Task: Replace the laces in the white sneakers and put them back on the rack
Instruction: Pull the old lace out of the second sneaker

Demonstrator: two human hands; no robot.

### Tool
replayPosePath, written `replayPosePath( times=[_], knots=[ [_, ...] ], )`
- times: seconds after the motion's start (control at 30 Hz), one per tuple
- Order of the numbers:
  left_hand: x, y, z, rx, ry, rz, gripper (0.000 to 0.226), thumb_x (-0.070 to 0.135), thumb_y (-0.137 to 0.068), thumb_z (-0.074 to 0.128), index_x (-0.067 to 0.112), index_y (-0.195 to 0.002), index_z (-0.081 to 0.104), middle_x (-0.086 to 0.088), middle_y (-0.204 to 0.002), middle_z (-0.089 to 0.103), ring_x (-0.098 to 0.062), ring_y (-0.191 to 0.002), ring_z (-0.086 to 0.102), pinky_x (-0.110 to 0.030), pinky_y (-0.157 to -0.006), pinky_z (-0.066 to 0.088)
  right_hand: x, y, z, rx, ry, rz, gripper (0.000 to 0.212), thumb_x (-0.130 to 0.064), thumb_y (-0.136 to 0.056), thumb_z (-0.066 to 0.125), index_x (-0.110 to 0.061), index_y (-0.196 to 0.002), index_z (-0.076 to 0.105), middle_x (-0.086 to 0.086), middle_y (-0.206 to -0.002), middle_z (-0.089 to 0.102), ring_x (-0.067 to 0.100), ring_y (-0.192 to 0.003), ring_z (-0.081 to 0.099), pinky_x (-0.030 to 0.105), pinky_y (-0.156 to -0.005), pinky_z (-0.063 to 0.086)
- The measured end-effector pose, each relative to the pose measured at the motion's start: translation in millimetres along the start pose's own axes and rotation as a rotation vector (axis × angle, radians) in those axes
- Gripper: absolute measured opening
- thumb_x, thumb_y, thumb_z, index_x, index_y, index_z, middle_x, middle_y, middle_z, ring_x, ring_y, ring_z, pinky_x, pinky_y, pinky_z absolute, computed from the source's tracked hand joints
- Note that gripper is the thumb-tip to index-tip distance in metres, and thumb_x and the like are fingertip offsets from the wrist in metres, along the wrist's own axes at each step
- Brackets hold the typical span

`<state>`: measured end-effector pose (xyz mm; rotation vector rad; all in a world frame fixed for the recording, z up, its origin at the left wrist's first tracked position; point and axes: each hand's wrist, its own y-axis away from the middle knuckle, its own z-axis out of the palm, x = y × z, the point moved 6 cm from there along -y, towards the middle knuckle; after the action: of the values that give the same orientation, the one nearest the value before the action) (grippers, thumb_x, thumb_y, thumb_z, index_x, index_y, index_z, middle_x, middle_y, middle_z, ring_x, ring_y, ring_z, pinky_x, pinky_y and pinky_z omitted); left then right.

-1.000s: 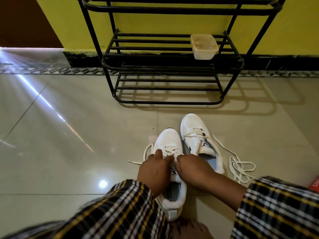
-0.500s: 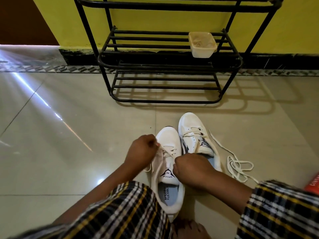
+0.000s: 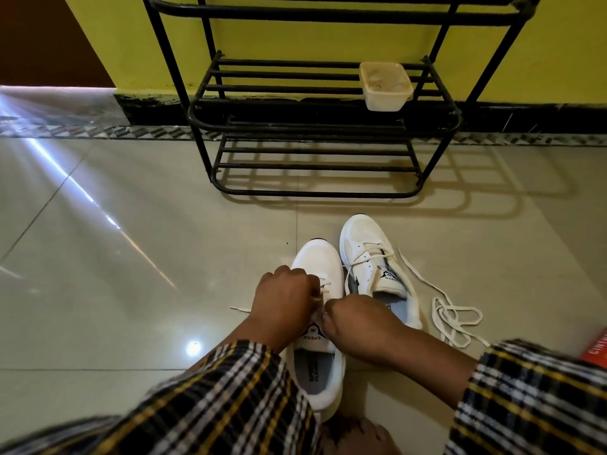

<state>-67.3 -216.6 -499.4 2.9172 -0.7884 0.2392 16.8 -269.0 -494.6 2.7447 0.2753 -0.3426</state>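
Observation:
Two white sneakers stand on the tiled floor in front of me. Over the near sneaker, my left hand and my right hand meet at the eyelets, each pinching its cream lace. One lace end pokes out on the floor left of my left hand. The far sneaker lies just to the right, loosely laced. A loose cream lace is coiled on the floor to its right. The black metal shoe rack stands against the yellow wall.
A cream plastic tub sits on the rack's middle shelf, right side. A red object shows at the right edge. My bare foot is below the near sneaker. Checked sleeves fill the bottom of the view.
My left hand, which had pulled the lace out to the left, has come back beside my right hand over the near sneaker's eyelets. The view has shifted slightly.

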Motion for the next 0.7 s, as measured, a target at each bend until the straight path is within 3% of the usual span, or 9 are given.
replayPosePath(
  times=[0.13,0.27,0.33,0.37,0.4,0.5,0.57,0.7],
  knots=[
    [-7,-6,-11,0.053,0.062,0.028,0.02,0.023,-0.09,0.05,0.028,-0.1,0.066,0.005,-0.102,0.062,-0.02,-0.099,0.053,-0.029,-0.078,0.037,2,1,0,0.038,-0.004,0.005,0.042,-0.032,-0.098,0.037,-0.024,-0.059,0.025,0.014,-0.098,0.064,0.029,-0.092,0.059,0.026,-0.064,0.028],
    [-76,-5,-30,0.281,0.438,-0.369,0.014,0.011,-0.087,0.055,0.022,-0.08,0.06,-0.002,-0.091,0.065,-0.026,-0.087,0.059,-0.03,-0.069,0.042,6,0,4,0.034,-0.042,0.026,0.039,-0.03,-0.097,0.037,-0.021,-0.06,0.026,0.016,-0.098,0.062,0.03,-0.093,0.056,0.027,-0.064,0.026],
    [-98,-1,-25,0.239,0.509,-0.511,0.011,0.015,-0.09,0.055,0.021,-0.082,0.057,-0.006,-0.096,0.065,-0.028,-0.094,0.06,-0.029,-0.072,0.04,4,0,4,0.057,-0.072,0.017,0.039,-0.032,-0.097,0.036,-0.022,-0.061,0.025,0.016,-0.097,0.062,0.031,-0.092,0.055,0.027,-0.064,0.024],
    [-95,-1,-22,0.172,0.492,-0.508,0.004,0.017,-0.091,0.056,0.02,-0.09,0.059,-0.007,-0.104,0.064,-0.03,-0.102,0.059,-0.031,-0.077,0.042,2,0,4,0.062,-0.083,0.011,0.039,-0.033,-0.097,0.035,-0.022,-0.061,0.024,0.016,-0.096,0.062,0.031,-0.091,0.055,0.028,-0.064,0.024],
    [-85,-1,-21,0.1,0.447,-0.472,0.014,0.021,-0.09,0.059,0.02,-0.104,0.059,-0.006,-0.115,0.06,-0.03,-0.11,0.055,-0.035,-0.085,0.043,0,0,4,0.062,-0.091,0.006,0.04,-0.033,-0.097,0.035,-0.022,-0.06,0.024,0.016,-0.096,0.062,0.031,-0.091,0.055,0.028,-0.064,0.023],
    [-32,-1,-21,-0.059,0.246,-0.208,0.061,0.031,-0.085,0.063,0.029,-0.14,0.034,0.002,-0.139,0.041,-0.027,-0.126,0.04,-0.043,-0.1,0.037,0,-1,3,0.068,-0.106,0.008,0.04,-0.034,-0.097,0.034,-0.023,-0.06,0.025,0.016,-0.094,0.062,0.031,-0.088,0.057,0.028,-0.063,0.025],
    [-4,1,-15,-0.102,0.095,-0.071,0.058,0.03,-0.087,0.058,0.028,-0.14,0.035,0.001,-0.137,0.042,-0.026,-0.124,0.041,-0.042,-0.098,0.035,0,-1,1,0.066,-0.111,-0.002,0.038,-0.033,-0.097,0.035,-0.024,-0.06,0.03,0.015,-0.092,0.064,0.03,-0.085,0.059,0.027,-0.063,0.027],
    [7,6,-2,-0.1,-0.09,-0.046,0.028,0.024,-0.091,0.046,0.018,-0.118,0.052,-0.004,-0.12,0.052,-0.026,-0.111,0.049,-0.036,-0.088,0.036,0,1,-2,0.071,-0.093,-0.024,0.026,-0.031,-0.098,0.035,-0.02,-0.078,0.046,0.012,-0.092,0.066,0.025,-0.081,0.058,0.025,-0.064,0.028]
  ],
)
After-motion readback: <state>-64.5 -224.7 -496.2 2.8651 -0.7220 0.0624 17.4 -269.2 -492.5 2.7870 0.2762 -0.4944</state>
